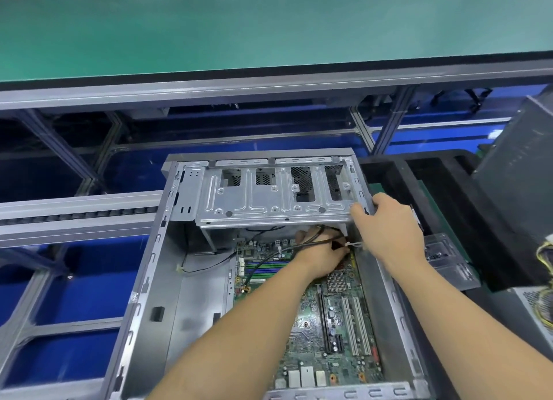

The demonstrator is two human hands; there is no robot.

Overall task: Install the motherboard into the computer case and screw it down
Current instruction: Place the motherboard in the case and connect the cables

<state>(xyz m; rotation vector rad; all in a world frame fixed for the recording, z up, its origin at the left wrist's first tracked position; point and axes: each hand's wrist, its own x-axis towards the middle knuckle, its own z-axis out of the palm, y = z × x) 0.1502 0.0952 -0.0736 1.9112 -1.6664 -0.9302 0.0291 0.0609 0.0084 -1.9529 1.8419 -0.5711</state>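
A grey computer case (pixel 155 280) lies open in front of me. The green motherboard (pixel 329 319) lies flat inside it, on the right half of the floor. My left hand (pixel 321 254) reaches deep under the raised metal drive cage (pixel 269 196) and grips a bundle of black cables (pixel 317 235) at the board's far end. My right hand (pixel 386 223) holds the right front corner of the drive cage, fingers curled over its edge. The left hand's fingertips are hidden behind the cables.
A thin black wire (pixel 206 268) runs along the case floor to the left. A green conveyor belt (pixel 269 31) runs across the back. A power supply with yellow wires (pixel 538 304) sits at the right, beside black trays (pixel 425 184). Aluminium rails (pixel 74 211) flank the case on the left.
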